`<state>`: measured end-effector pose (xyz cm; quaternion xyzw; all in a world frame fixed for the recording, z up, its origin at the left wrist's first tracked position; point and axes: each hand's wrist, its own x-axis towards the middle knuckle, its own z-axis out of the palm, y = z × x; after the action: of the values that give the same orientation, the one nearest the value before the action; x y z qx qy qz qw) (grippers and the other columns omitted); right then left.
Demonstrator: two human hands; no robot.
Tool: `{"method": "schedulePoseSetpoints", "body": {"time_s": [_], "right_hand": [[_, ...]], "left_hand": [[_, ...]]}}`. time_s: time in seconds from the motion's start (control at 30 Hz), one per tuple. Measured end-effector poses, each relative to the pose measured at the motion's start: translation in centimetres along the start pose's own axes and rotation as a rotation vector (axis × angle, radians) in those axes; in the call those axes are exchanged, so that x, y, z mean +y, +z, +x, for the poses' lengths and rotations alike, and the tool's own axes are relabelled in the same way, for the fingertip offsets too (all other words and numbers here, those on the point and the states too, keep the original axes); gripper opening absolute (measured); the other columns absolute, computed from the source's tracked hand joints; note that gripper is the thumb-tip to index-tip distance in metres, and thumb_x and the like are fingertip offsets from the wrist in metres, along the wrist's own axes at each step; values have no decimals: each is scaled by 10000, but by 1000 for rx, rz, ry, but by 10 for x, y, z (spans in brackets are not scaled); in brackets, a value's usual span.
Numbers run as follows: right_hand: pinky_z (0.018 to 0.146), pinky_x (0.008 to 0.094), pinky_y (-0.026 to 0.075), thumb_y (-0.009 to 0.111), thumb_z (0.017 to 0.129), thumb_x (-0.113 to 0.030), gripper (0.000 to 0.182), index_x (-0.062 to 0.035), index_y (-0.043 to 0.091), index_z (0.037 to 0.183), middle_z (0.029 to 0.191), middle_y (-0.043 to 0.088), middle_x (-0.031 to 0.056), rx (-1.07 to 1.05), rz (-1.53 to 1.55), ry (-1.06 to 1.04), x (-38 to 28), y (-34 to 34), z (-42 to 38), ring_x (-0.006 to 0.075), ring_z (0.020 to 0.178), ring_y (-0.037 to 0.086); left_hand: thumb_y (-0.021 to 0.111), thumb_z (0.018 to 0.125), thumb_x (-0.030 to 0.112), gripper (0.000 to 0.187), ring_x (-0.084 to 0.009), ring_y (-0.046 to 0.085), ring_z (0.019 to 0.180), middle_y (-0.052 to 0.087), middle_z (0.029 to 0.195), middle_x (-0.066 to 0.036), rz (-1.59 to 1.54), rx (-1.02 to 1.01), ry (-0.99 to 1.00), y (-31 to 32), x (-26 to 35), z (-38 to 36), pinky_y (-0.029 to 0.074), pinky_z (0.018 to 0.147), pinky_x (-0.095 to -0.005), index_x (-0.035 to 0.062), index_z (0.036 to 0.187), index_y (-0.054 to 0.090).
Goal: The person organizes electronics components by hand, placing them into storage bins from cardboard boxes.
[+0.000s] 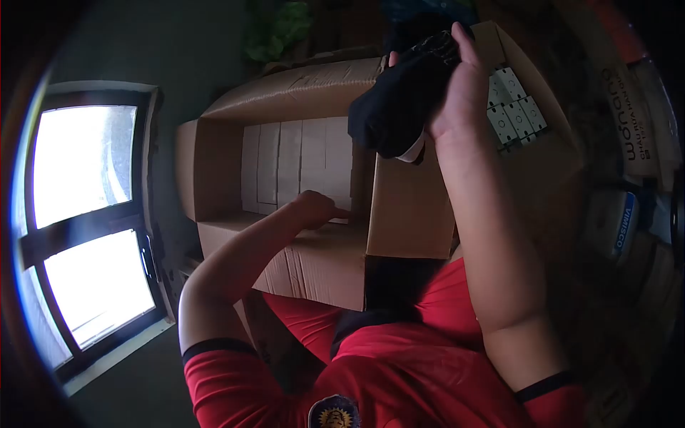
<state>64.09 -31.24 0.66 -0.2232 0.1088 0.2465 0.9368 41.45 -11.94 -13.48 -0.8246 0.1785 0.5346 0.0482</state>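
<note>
My right hand point(467, 93) is raised above the boxes and grips a black cloth item point(399, 103), perhaps a cap, with pale markings near its top and a light edge underneath. A fingertip shows on its far side. Below and to the left, my left hand point(315, 210) hangs over the near side of an open cardboard box point(285, 89), one finger stretched toward the right. Its other fingers are partly hidden, and nothing shows in them. Flat, pale cardboard-coloured packs point(300, 160) lie side by side in the bottom of the box.
A second open carton point(528, 60) on the right holds several white panels with round marks point(514, 110). Printed cartons point(628, 121) and a blue-and-white package point(624, 225) stand farther right. At left is a bright window point(89, 164). Something green point(278, 32) sits at the back.
</note>
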Motion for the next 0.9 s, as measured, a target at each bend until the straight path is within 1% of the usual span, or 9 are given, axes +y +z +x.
{"method": "schedulePoseSetpoints", "body": {"time_s": [0.03, 0.13, 0.23, 0.33, 0.43, 0.53, 0.63, 0.8, 0.9], "right_hand": [[804, 457, 598, 606, 966, -407, 448, -5, 616, 1163, 1048, 674, 155, 7, 3, -1, 0, 0, -1, 298, 930, 666], [797, 457, 600, 596, 969, -413, 449, -7, 617, 1158, 1034, 675, 155, 23, 0, 9, 0, 2, 3, 295, 904, 670], [792, 459, 601, 586, 973, -415, 441, -13, 615, 1151, 1024, 678, 152, 11, 10, -16, 6, 1, 6, 292, 886, 675], [787, 462, 602, 581, 977, -409, 426, -20, 612, 1147, 1016, 681, 148, 11, -24, -59, 10, 0, 6, 289, 889, 679], [755, 448, 594, 584, 984, -394, 371, -48, 598, 1119, 980, 673, 122, 26, 29, -23, 14, 7, 5, 274, 869, 678], [702, 409, 572, 614, 980, -383, 298, -93, 585, 1042, 890, 660, 73, 52, 145, 44, 11, 16, 4, 241, 793, 668], [727, 427, 581, 597, 982, -381, 324, -67, 594, 1064, 921, 660, 98, 82, 63, 15, 13, 17, -1, 257, 818, 669], [810, 475, 603, 539, 1000, -408, 437, -17, 593, 1188, 1077, 667, 159, 7, -46, -45, 17, -2, 3, 306, 946, 677], [694, 403, 569, 608, 982, -369, 285, -87, 584, 1014, 863, 647, 73, 58, 143, 14, 8, 13, 2, 236, 773, 658]], "left_hand": [[567, 981, 202, 582, -270, 702, 985, 697, 1053, -70, 75, 111, 56, 7, -2, 5, 567, 814, -428, 513, 1457, 441], [592, 941, 182, 394, -264, 705, 987, 691, 1020, -59, 134, 131, 113, 13, -6, 36, 573, 772, -421, 355, 1294, 621], [623, 887, 163, 209, -253, 701, 944, 684, 992, -51, 325, 162, 193, 10, -3, 51, 558, 780, -410, 216, 1074, 700], [638, 842, 156, 134, -239, 683, 946, 687, 988, -41, 407, 204, 312, 2, -7, 57, 522, 860, -403, 154, 958, 707], [641, 826, 172, 140, -216, 645, 1013, 685, 1027, 0, 344, 392, 341, -4, -9, 48, 471, 931, -398, 179, 948, 709], [763, 786, 355, 399, -212, 529, 1239, 573, 1295, 23, 296, 407, 313, -10, -7, 45, 396, 1078, -427, 346, 1182, 717], [761, 770, 428, 513, -222, 377, 1394, 485, 1421, 61, 405, 513, 294, -2, -9, 57, 252, 1183, -508, 419, 1274, 668], [746, 800, 432, 532, -258, 279, 1477, 446, 1506, 46, 291, 573, 250, 19, -8, 75, 174, 1198, -605, 387, 1320, 646], [707, 864, 387, 516, -291, 259, 1497, 434, 1531, 11, 65, 558, 208, 23, -3, 79, 143, 1211, -607, 312, 1367, 620]]}}
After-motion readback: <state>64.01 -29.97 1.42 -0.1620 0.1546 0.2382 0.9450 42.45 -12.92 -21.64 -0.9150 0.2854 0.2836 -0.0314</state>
